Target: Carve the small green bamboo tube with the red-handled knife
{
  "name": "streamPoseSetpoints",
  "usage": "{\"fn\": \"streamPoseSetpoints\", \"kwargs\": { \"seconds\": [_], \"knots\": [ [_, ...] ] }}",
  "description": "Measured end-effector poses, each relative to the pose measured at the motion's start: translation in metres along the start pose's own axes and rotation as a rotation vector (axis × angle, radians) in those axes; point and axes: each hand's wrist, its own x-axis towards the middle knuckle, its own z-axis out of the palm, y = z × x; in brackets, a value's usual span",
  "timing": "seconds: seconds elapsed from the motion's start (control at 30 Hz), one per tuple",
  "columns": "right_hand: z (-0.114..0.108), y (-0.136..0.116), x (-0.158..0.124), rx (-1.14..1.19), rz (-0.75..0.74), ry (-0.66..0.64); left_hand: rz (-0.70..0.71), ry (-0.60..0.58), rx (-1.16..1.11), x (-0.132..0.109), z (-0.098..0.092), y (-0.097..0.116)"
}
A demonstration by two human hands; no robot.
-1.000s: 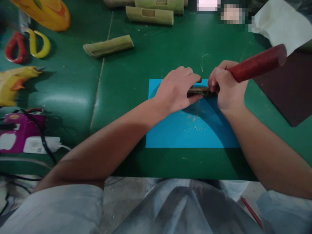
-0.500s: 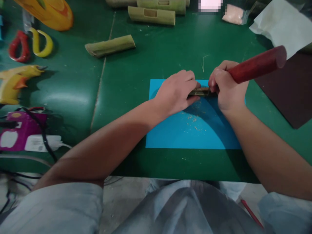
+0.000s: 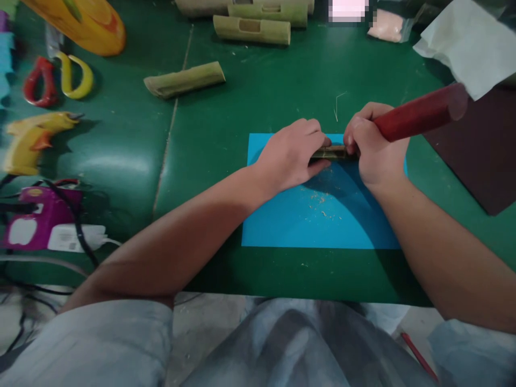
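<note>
My left hand is closed on a small piece of bamboo, with fingers along its far side and the thumb on the near side. The bamboo lies over a blue sheet, and small shavings are scattered on the sheet in front of it. In my right hand is a carving tool with a thick red wooden handle, which slants up to the right. Its working end is hidden by my fingers, close to the bamboo's right end.
Several cut bamboo tubes lie at the back, and a single bamboo piece lies left of centre. Scissors, a yellow glue gun and a purple power strip with cables are at left. White paper and a dark sheet are at right.
The red handle has tipped slightly down and to the left with my right hand. My left hand and the bamboo stay almost in place. The view has shifted a little.
</note>
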Motion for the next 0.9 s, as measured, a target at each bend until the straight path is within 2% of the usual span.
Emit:
{"fn": "streamPoseSetpoints", "kwargs": {
  "seconds": [0.1, 0.3, 0.6, 0.8, 0.9],
  "knots": [
    [-0.0013, 0.0024, -0.0004, -0.029, 0.01, -0.019, 0.0, -0.002, -0.008, 0.0001, 0.0002, -0.0012],
    [0.0007, 0.0046, -0.0002, 0.068, -0.072, -0.013, 0.003, -0.006, 0.004, 0.0009, 0.0007, -0.0024],
    [0.0037, 0.0023, 0.0011, 0.115, -0.036, 0.037, -0.002, 0.016, -0.04, -0.0002, 0.0029, -0.0044],
    [0.0024, 0.0042, 0.0007, 0.125, -0.057, 0.029, -0.004, 0.014, -0.024, 0.0006, 0.0019, -0.0015],
    [0.0018, 0.0059, 0.0004, 0.1, -0.021, 0.025, 0.007, 0.023, -0.021, 0.0002, 0.0021, -0.0005]
  ]
}}
